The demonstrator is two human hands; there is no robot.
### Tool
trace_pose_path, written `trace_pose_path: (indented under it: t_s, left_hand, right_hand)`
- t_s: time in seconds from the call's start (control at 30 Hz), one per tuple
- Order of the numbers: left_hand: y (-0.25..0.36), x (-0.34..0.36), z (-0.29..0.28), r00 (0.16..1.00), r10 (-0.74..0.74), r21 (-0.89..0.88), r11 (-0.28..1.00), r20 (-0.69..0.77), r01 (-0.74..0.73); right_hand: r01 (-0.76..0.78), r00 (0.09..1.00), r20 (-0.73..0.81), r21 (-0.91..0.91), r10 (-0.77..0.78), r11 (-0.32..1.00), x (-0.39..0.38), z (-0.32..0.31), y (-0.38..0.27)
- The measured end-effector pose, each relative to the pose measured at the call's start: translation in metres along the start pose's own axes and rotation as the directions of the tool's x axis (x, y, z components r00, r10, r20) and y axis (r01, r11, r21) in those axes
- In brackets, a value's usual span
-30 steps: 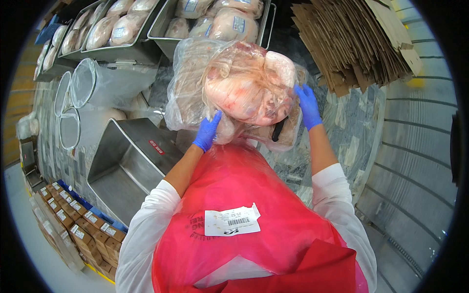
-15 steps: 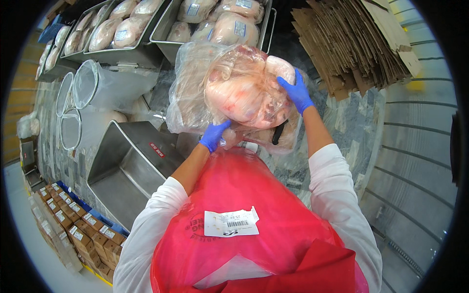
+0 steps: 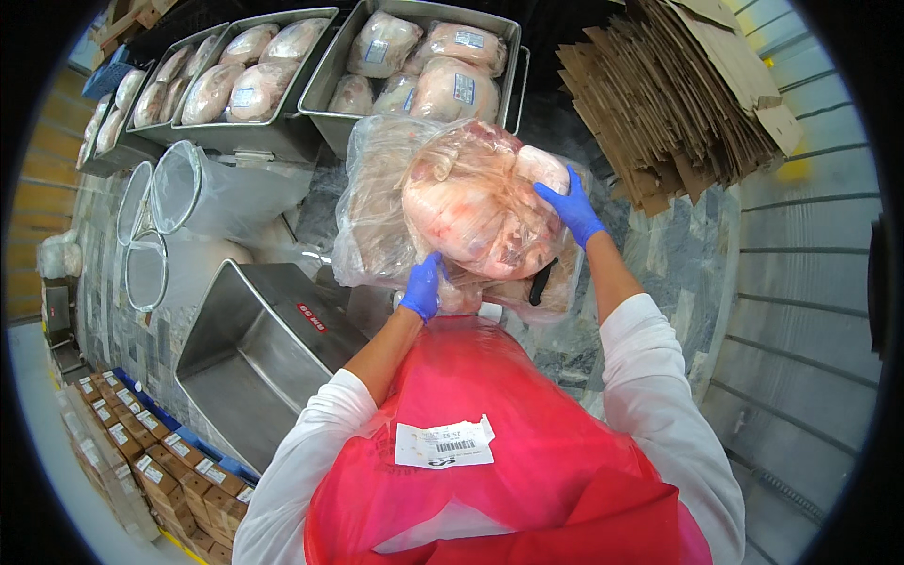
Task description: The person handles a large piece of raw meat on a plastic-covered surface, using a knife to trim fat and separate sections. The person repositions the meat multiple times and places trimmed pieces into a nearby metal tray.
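A clear plastic bag with a large piece of raw pale meat (image 3: 466, 212) is held up in front of me by both blue-gloved hands. My left hand (image 3: 421, 287) grips the bag's lower edge from below. My right hand (image 3: 568, 205) presses on its upper right side. Loose plastic of the bag hangs down to the left and below the meat. A dark handle-like object (image 3: 540, 282) shows behind the bag near my right wrist. My red apron (image 3: 490, 414) with a white label (image 3: 444, 443) fills the lower middle.
Steel trays (image 3: 426, 58) with several bagged meat pieces stand at the top. An empty steel tub (image 3: 254, 363) sits lower left, beside plastic-lined round frames (image 3: 179, 188). Flattened cardboard (image 3: 678, 94) is stacked upper right. Small boxes (image 3: 141, 452) line the lower left.
The bagged meat has been turned and lifted a little. My right hand has moved up over its top right, and my left hand has shifted right under its lower edge.
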State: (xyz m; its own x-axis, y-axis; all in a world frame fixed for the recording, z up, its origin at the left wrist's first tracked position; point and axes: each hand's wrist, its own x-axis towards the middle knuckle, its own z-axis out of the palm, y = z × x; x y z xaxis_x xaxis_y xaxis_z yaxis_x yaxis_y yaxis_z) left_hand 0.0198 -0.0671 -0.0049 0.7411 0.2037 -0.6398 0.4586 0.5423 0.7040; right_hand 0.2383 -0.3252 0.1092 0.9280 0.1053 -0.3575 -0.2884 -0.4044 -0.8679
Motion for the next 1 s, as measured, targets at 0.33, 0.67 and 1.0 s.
trace_pose_path:
  t_s: [0.33, 0.67, 1.0]
  left_hand:
    - [0.096, -0.077, -0.041, 0.999, -0.038, -0.026, 0.999, -0.005, 0.038]
    - [0.232, -0.15, -0.02, 0.978, -0.038, -0.221, 0.972, 0.203, 0.083]
    - [0.257, -0.106, 0.028, 0.995, 0.059, -0.208, 0.977, 0.075, -0.042]
  right_hand:
    - [0.017, 1.0, -0.017, 0.107, -0.015, 0.994, -0.071, 0.043, 0.038]
    - [-0.529, 0.782, 0.612, 0.554, 0.116, 0.642, -0.106, 0.098, 0.034]
    - [-0.048, 0.972, 0.227, 0.458, -0.065, 0.887, -0.033, 0.049, -0.01]
